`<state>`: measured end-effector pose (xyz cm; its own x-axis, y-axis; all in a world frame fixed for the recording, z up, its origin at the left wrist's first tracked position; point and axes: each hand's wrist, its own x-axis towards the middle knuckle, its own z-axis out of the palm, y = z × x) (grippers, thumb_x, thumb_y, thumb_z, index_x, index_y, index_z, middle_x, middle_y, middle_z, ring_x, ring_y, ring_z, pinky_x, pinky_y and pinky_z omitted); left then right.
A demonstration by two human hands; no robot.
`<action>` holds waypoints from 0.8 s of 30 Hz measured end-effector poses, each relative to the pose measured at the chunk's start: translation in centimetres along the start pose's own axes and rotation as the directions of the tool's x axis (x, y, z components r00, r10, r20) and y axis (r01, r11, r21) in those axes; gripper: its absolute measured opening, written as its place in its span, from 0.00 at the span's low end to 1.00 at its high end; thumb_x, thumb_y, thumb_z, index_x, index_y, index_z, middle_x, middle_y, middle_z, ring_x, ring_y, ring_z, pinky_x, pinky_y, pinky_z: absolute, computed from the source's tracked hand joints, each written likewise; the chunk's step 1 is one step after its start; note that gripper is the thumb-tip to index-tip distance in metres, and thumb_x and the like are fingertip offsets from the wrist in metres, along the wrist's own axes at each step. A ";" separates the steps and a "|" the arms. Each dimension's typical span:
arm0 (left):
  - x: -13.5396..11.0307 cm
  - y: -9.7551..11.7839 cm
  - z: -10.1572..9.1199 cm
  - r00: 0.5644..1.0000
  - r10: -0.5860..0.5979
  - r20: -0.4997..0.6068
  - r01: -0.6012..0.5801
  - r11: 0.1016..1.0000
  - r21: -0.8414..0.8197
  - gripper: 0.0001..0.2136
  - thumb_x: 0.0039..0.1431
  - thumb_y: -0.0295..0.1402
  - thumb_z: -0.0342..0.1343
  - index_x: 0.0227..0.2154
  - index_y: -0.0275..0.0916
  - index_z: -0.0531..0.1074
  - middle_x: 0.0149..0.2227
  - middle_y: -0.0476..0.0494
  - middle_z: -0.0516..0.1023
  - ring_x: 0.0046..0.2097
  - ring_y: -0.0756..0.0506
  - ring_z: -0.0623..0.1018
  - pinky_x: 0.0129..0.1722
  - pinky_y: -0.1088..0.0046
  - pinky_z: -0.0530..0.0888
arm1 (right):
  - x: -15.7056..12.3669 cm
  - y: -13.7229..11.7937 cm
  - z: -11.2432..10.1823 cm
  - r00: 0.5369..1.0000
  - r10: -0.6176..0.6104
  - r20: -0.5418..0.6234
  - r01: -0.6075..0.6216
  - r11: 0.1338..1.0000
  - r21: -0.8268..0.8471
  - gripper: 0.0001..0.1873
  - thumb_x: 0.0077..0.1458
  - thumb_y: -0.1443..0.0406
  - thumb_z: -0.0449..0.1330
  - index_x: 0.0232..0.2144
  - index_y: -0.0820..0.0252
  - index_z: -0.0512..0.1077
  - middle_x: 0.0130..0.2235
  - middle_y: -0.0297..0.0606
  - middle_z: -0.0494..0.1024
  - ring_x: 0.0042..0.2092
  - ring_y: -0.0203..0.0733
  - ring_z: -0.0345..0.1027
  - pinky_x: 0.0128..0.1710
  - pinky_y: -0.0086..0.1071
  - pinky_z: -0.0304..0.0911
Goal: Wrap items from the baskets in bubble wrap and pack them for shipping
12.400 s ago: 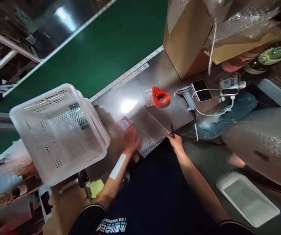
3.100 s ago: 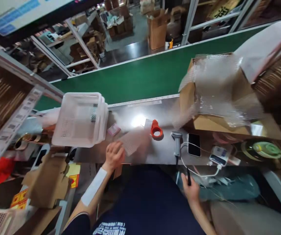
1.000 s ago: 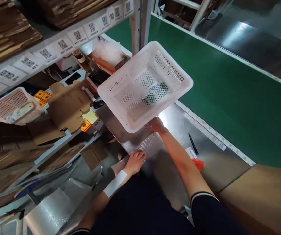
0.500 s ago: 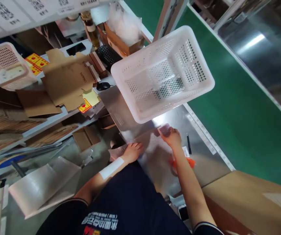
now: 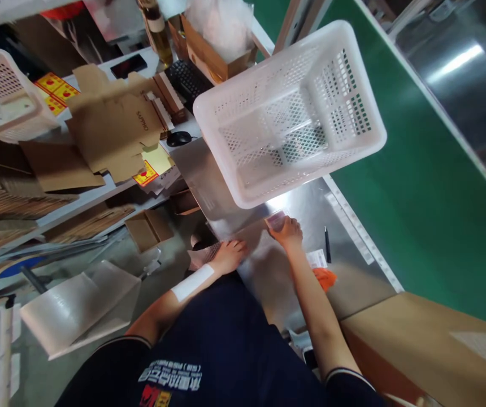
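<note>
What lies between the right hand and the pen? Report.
Bare metal tabletop lies between the right hand and the pen in the head view; a white label sits beside the forearm.

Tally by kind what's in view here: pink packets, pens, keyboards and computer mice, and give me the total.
Pink packet, in the right hand: 1
Black pen: 1
Black keyboard: 1
Black computer mouse: 1
Total: 4

The basket (image 5: 243, 195) at upper centre is white with lattice pattern, the belt (image 5: 416, 181) at right is green, and the small packet (image 5: 275, 219) in the middle is pinkish.
</note>
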<state>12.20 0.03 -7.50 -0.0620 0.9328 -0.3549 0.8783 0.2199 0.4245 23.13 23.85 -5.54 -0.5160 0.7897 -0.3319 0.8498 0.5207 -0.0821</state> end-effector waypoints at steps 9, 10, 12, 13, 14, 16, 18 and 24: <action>0.1 0.0 0.3 1.000 -0.011 -0.024 0.011 1.000 0.008 0.20 0.70 0.31 0.52 0.63 0.42 0.72 0.68 0.40 0.70 0.64 0.36 0.68 0.57 0.57 0.70 | 0.2 0.1 -0.2 0.999 0.006 0.035 -0.006 1.000 0.007 0.34 0.56 0.50 0.68 0.56 0.64 0.67 0.55 0.55 0.74 0.58 0.58 0.68 0.52 0.40 0.63; 0.1 0.0 0.3 1.000 -0.011 -0.023 0.011 1.000 0.017 0.20 0.70 0.31 0.52 0.62 0.43 0.73 0.68 0.40 0.69 0.64 0.36 0.68 0.57 0.57 0.70 | 0.3 0.0 -0.2 0.999 0.006 0.036 -0.007 1.000 0.004 0.34 0.56 0.50 0.68 0.56 0.64 0.67 0.55 0.54 0.74 0.58 0.58 0.68 0.51 0.40 0.63; 0.1 0.0 0.3 1.000 -0.008 -0.016 0.009 0.999 0.033 0.20 0.70 0.31 0.53 0.62 0.43 0.73 0.69 0.40 0.69 0.64 0.36 0.69 0.57 0.57 0.70 | 0.3 -0.2 -0.1 0.999 0.009 0.032 -0.009 1.000 0.003 0.34 0.56 0.49 0.68 0.56 0.63 0.67 0.55 0.54 0.74 0.58 0.58 0.68 0.51 0.40 0.63; 0.1 0.0 0.3 1.000 -0.008 -0.015 0.009 0.999 0.039 0.20 0.70 0.31 0.53 0.62 0.43 0.73 0.69 0.40 0.69 0.64 0.36 0.69 0.57 0.57 0.70 | 0.3 -0.2 0.0 1.000 0.009 0.027 -0.009 1.000 0.004 0.34 0.56 0.49 0.68 0.56 0.62 0.66 0.55 0.54 0.74 0.57 0.58 0.68 0.51 0.40 0.63; 0.1 0.0 0.3 1.000 -0.008 -0.014 0.008 0.999 0.042 0.20 0.70 0.31 0.53 0.62 0.43 0.73 0.69 0.40 0.69 0.64 0.36 0.70 0.57 0.56 0.71 | 0.3 -0.2 0.0 1.000 0.008 0.025 -0.008 1.000 0.005 0.34 0.56 0.49 0.68 0.56 0.62 0.66 0.55 0.54 0.73 0.57 0.58 0.68 0.51 0.40 0.63; 0.1 0.0 0.2 1.000 -0.008 -0.018 0.009 0.999 0.042 0.20 0.70 0.31 0.53 0.63 0.43 0.73 0.68 0.39 0.69 0.64 0.36 0.70 0.56 0.56 0.71 | 0.2 -0.1 0.0 1.000 0.005 0.022 -0.005 1.000 0.007 0.35 0.56 0.49 0.68 0.56 0.63 0.65 0.55 0.54 0.73 0.57 0.58 0.68 0.51 0.40 0.63; 0.1 0.0 0.2 1.000 -0.012 -0.028 0.014 0.999 0.041 0.20 0.70 0.31 0.53 0.62 0.44 0.73 0.68 0.39 0.70 0.63 0.36 0.70 0.56 0.57 0.71 | 0.1 0.0 0.0 1.000 0.000 0.016 0.000 1.000 0.011 0.34 0.56 0.49 0.68 0.56 0.63 0.65 0.55 0.54 0.73 0.57 0.58 0.67 0.51 0.40 0.63; 0.1 0.0 0.2 0.999 0.001 -0.032 0.001 0.999 0.046 0.20 0.69 0.30 0.54 0.63 0.42 0.72 0.68 0.40 0.70 0.64 0.37 0.69 0.57 0.58 0.71 | -0.1 -0.1 0.1 1.000 0.011 0.025 -0.012 1.000 0.020 0.36 0.56 0.50 0.68 0.58 0.64 0.65 0.56 0.56 0.73 0.59 0.59 0.67 0.53 0.42 0.63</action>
<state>12.25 0.04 -7.68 -0.0766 0.9417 -0.3276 0.8993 0.2071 0.3852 23.11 23.70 -5.65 -0.5037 0.7872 -0.3558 0.8576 0.5051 -0.0968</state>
